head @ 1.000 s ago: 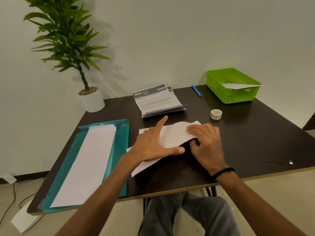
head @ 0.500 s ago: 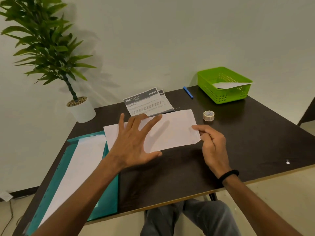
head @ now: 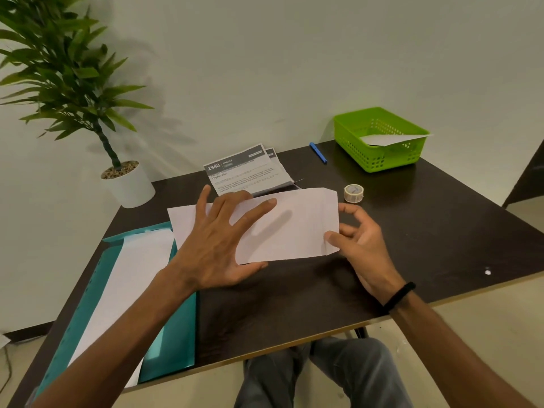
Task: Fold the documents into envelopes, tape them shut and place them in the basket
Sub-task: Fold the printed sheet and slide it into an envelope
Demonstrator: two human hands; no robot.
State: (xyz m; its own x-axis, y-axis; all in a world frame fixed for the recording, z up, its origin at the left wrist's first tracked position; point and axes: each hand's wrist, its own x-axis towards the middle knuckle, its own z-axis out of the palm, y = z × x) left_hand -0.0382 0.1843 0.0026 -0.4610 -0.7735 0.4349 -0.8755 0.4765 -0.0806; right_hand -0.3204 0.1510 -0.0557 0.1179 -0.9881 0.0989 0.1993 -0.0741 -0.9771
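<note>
A white envelope (head: 282, 228) is laid flat at mid-frame on the dark table (head: 441, 231). The left hand (head: 217, 242) is spread flat on its left half, fingers straight, pressing it down; nothing is gripped. The right hand (head: 362, 242) is placed at the envelope's right end, fingers loosely curled, thumb tip touching the short edge near the lower corner; whether a real pinch is made cannot be told, so the grip reads as relaxed and open.

Progress, as judged: one white envelope (head: 391, 139) is already resting in the green basket (head: 379, 160) at upper right, so at least one round appears done. The current envelope is not yet taped; the tape roll (head: 353, 193) is sitting untouched just beside its upper right corner. Whether a document is already inside cannot be told. Printed documents (head: 247, 172) are stacked just behind the envelope, so more are left to fold. A teal folder (head: 164, 334) with white sheets is seen at lower left. Left to do: sealing, taping, dropping in basket, then the remaining documents.
</note>
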